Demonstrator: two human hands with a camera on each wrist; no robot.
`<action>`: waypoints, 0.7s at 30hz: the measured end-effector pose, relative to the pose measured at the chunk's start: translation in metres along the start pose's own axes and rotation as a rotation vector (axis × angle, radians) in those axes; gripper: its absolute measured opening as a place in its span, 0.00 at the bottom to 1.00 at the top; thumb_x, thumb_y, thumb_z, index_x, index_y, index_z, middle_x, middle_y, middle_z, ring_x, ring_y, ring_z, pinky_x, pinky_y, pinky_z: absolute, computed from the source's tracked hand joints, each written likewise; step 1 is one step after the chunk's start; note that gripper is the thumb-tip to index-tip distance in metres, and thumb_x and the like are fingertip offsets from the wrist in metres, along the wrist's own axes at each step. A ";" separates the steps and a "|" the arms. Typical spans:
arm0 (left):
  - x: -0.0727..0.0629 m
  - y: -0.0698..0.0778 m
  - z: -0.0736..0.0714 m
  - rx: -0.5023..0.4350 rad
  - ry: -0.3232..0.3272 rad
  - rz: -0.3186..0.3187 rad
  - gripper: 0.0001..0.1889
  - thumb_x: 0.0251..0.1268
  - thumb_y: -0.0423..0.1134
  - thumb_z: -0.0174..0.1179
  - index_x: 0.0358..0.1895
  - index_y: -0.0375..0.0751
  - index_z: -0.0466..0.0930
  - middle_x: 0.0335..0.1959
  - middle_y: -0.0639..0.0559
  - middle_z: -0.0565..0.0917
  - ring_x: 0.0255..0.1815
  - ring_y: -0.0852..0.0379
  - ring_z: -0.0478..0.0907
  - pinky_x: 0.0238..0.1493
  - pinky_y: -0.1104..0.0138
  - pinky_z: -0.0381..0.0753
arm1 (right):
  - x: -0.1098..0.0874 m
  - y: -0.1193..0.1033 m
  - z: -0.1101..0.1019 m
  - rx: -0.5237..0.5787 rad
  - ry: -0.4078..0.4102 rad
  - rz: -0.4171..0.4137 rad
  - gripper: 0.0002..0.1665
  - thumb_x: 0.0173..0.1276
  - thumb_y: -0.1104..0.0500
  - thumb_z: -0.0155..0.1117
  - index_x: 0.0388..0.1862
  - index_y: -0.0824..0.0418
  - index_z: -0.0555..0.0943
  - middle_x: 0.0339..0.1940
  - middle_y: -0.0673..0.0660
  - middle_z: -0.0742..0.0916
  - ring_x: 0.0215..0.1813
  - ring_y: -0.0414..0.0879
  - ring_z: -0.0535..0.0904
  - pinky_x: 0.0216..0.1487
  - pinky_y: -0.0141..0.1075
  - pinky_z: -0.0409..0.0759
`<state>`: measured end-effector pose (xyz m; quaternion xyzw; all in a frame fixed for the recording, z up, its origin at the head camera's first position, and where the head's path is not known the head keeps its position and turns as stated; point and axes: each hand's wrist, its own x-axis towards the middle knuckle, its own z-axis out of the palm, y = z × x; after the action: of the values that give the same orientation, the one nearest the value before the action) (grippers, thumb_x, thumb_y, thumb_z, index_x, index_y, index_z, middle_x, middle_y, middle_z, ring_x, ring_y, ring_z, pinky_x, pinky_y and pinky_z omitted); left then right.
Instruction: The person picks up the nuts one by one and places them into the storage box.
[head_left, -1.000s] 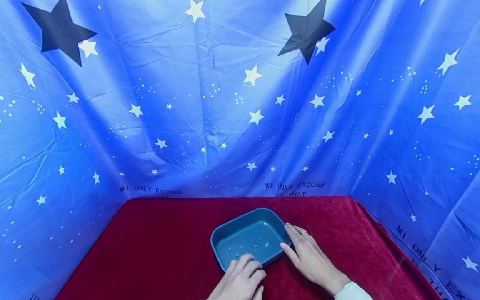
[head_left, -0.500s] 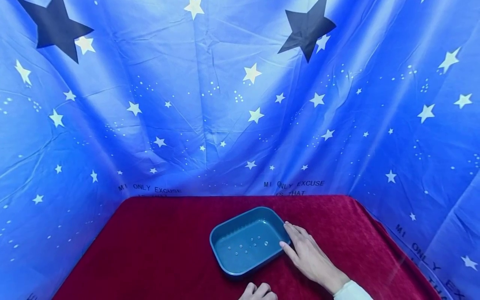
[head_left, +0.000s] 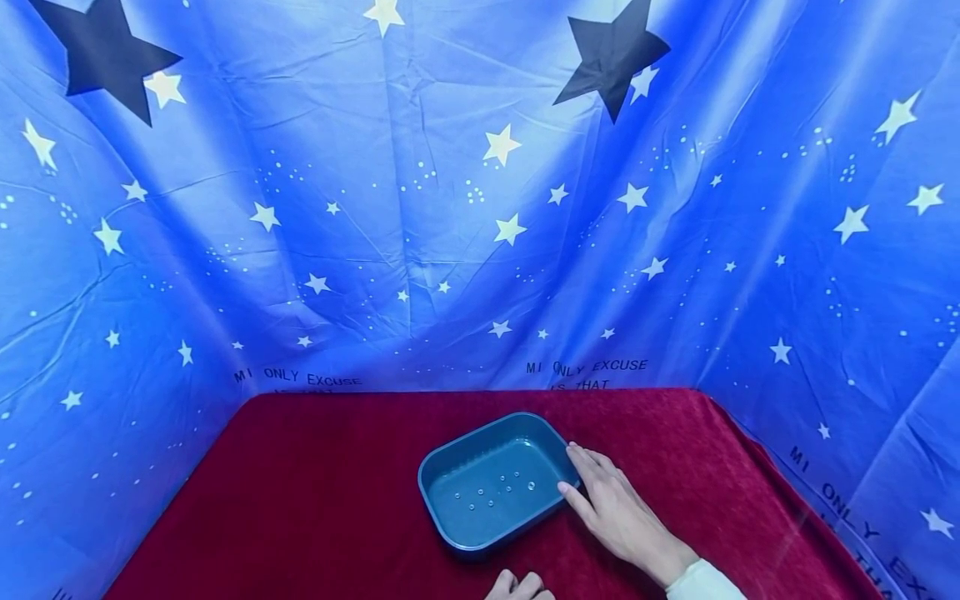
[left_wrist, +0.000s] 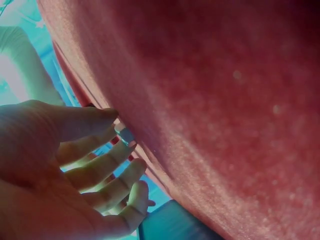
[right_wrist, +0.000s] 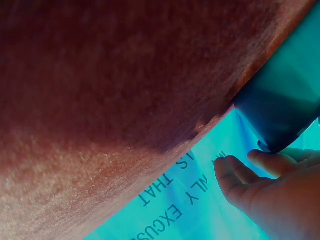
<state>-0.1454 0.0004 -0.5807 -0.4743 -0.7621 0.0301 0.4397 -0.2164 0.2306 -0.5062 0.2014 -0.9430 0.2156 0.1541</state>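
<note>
A dark teal rectangular tray (head_left: 480, 533) stands on the red cloth, several tiny clear ring-shaped pieces (head_left: 531, 485) scattered over its floor. My right hand (head_left: 626, 517) rests against the tray's right end, fingers fairly straight, thumb touching the rim. In the right wrist view, fingertips of this hand (right_wrist: 280, 195) are beside the tray's corner (right_wrist: 275, 120). Only the knuckles of my left hand (head_left: 519, 587) show at the head view's bottom edge, in front of the tray. The left wrist view shows its thumb and fingertips close together; whether the small grey-blue patch there is a held thing, I cannot tell.
Red velvety cloth (head_left: 315, 483) covers the table. A blue curtain (head_left: 405, 208) with stars and printed lettering hangs behind it and along both sides. A pale sleeve (head_left: 705, 582) covers the right wrist.
My left hand has drawn back from the tray's near rim toward the bottom edge, uncovering the near side of the tray. The right hand has kept its place on the tray.
</note>
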 end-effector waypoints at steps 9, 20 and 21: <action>0.000 -0.001 0.001 0.012 0.032 0.011 0.09 0.71 0.47 0.54 0.30 0.64 0.74 0.30 0.67 0.69 0.35 0.65 0.63 0.37 0.70 0.57 | 0.001 0.000 0.000 0.004 -0.006 0.006 0.39 0.86 0.45 0.63 0.82 0.69 0.72 0.80 0.65 0.79 0.79 0.64 0.74 0.75 0.63 0.74; 0.019 -0.020 -0.035 -0.141 -0.036 -0.043 0.07 0.71 0.47 0.60 0.32 0.62 0.75 0.33 0.67 0.69 0.38 0.68 0.65 0.40 0.76 0.55 | 0.000 0.000 0.001 0.001 0.001 0.012 0.38 0.86 0.46 0.63 0.82 0.69 0.72 0.80 0.66 0.79 0.79 0.66 0.75 0.75 0.63 0.74; 0.023 -0.024 -0.042 -0.177 -0.068 -0.050 0.06 0.70 0.48 0.63 0.33 0.62 0.77 0.33 0.67 0.70 0.39 0.69 0.66 0.40 0.77 0.54 | 0.000 0.000 0.001 0.000 0.001 0.010 0.38 0.86 0.46 0.63 0.82 0.69 0.72 0.80 0.66 0.79 0.79 0.66 0.75 0.75 0.63 0.74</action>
<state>-0.1366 -0.0113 -0.5292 -0.4907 -0.7880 -0.0321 0.3704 -0.2169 0.2299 -0.5068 0.1963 -0.9440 0.2164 0.1534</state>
